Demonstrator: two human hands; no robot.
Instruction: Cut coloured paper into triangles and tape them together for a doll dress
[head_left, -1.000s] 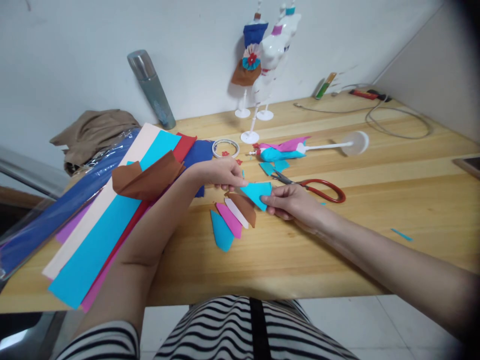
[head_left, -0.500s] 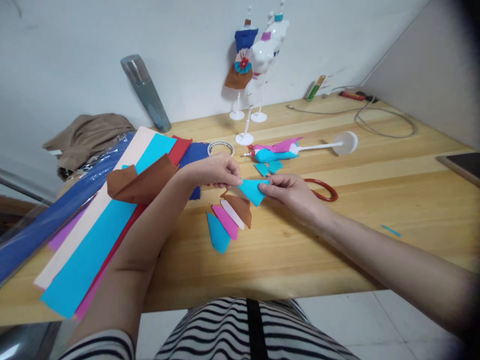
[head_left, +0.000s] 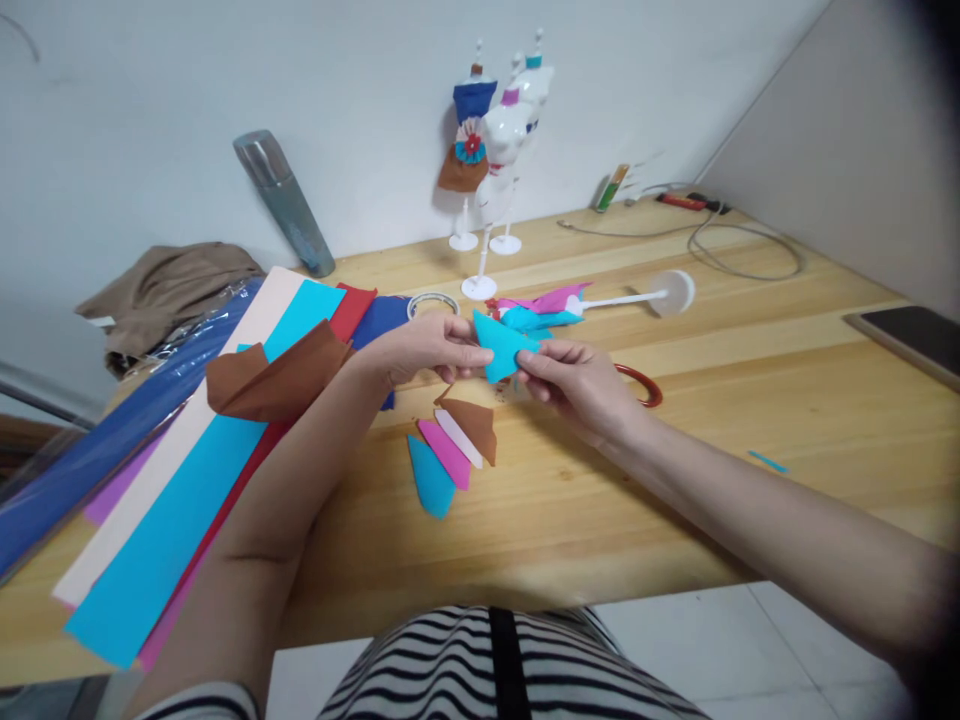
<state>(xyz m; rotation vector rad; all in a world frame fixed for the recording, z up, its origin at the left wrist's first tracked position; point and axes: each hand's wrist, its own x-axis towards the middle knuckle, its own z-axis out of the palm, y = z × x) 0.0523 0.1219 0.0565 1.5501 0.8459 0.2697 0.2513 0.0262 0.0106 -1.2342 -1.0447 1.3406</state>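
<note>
A turquoise paper piece (head_left: 501,347) is held up above the wooden table between my two hands. My left hand (head_left: 435,347) pinches its left side, thumb on the face. At its right edge my right hand (head_left: 574,380) grips it between thumb and fingers. Below lie cut pieces side by side: a brown one (head_left: 474,425), a pale pink one (head_left: 457,437), a magenta one (head_left: 445,455) and a turquoise one (head_left: 431,480). Behind the hands, a mannequin in magenta and turquoise (head_left: 544,308) lies on its side.
Long coloured paper strips (head_left: 172,500) and a folded brown sheet (head_left: 281,380) lie at left. A grey bottle (head_left: 285,205), standing mannequins (head_left: 506,135), a tape roll (head_left: 433,299), red-orange handles (head_left: 643,384), a cable (head_left: 701,245) and a phone (head_left: 915,335) surround the work area.
The turquoise piece has turned and shows a larger face, its top corner now pointing up. My left thumb has moved onto its face. The camera view has shifted slightly.
</note>
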